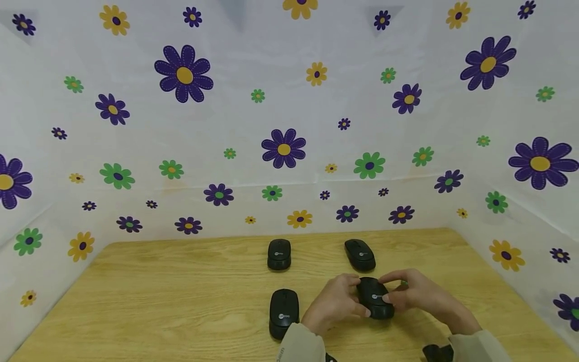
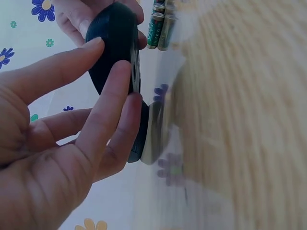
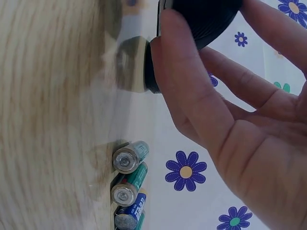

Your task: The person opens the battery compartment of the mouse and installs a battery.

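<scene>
Mouse (image 1: 376,297), black and logo side up, is sitting between both hands over the right part of the table (image 1: 181,291), and from the wrist views we are judging that it is being held just off the wood. The left hand (image 1: 336,301) is pinching its left side, fingertips reaching its lower edge. The right hand (image 1: 413,294) is holding the opposite side, one fingertip lying near the logo. Both grips are looking narrow, fingers closing on this one body.

Just beyond the right hand, we are seeing several batteries (image 3: 128,184) lying in a row on the wood, green and blue wrappers showing; neither hand is touching them. Farther out, three more mice are standing apart, logos up: a far-right mouse (image 1: 360,255) behind the held one, a near-left mouse (image 1: 284,311) beside the left wrist, and a far-left mouse (image 1: 279,255) beyond that. Flowered cloth (image 1: 280,60) is hanging behind everything.

As for progress, we are taking the work as unfinished: one mouse is being handled, and batteries are lying loose. Whether the other three are waiting or already done, or whether any mouse is holding batteries inside, we are not managing to tell, their undersides staying hidden
</scene>
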Tool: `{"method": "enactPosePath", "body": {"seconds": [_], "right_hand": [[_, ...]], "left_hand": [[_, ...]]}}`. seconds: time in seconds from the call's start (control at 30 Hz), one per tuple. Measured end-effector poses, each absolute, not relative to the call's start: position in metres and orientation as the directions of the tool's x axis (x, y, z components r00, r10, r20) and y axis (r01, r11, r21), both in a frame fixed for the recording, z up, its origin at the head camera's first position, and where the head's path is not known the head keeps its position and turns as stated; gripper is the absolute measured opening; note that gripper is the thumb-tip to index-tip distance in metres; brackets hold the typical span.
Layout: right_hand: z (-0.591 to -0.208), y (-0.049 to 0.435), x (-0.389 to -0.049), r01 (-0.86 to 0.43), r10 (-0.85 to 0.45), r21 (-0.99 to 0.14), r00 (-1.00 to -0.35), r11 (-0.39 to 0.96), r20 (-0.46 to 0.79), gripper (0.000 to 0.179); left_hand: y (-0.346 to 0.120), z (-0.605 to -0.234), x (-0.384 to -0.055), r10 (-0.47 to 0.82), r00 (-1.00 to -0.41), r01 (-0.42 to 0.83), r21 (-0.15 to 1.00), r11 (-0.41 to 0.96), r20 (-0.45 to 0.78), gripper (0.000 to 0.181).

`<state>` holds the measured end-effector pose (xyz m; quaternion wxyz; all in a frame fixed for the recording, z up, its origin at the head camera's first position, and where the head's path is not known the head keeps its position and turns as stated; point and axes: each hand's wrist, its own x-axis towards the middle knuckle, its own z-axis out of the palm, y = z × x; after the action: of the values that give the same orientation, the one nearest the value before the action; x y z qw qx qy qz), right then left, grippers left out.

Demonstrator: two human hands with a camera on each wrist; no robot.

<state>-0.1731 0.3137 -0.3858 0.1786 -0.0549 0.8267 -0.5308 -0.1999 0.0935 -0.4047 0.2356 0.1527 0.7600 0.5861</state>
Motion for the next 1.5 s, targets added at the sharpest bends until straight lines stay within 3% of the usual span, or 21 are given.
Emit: {"method": "enactPosePath", "body": {"seconds": [0.47,0.83,1.1,1.5], "right_hand": [[-0.3791,0.3148,-0.1744,0.060,-0.308,-0.907,-0.930,0.417,-0.203,0.044],[-0.3800,0.3142,-0.1723,0.069,-0.371,-0.962,-0.913,0.264,-0.168,0.048],[-0.3774,0.3156,-0.1696,0.066,-0.353,-0.966,-0.923,0.249,-0.155,0.055],[-0.3768,0.3129,-0.1702,-0.004,-0.378,-0.961,-0.920,0.275,-0.105,0.047]], "left_hand": [[0.0871,-0.4002,-0.1977,0.520,-0.841,-0.004,0.963,0.270,-0.150,0.060],[0.0869,-0.4007,-0.1976,0.509,-0.859,0.088,0.964,0.250,-0.053,0.031],[0.0886,-0.4010,-0.1967,0.498,-0.867,0.069,0.983,0.168,-0.025,0.026],[0.0853,-0.4012,-0.1987,0.474,-0.879,0.177,0.959,0.220,0.053,0.037]]}}
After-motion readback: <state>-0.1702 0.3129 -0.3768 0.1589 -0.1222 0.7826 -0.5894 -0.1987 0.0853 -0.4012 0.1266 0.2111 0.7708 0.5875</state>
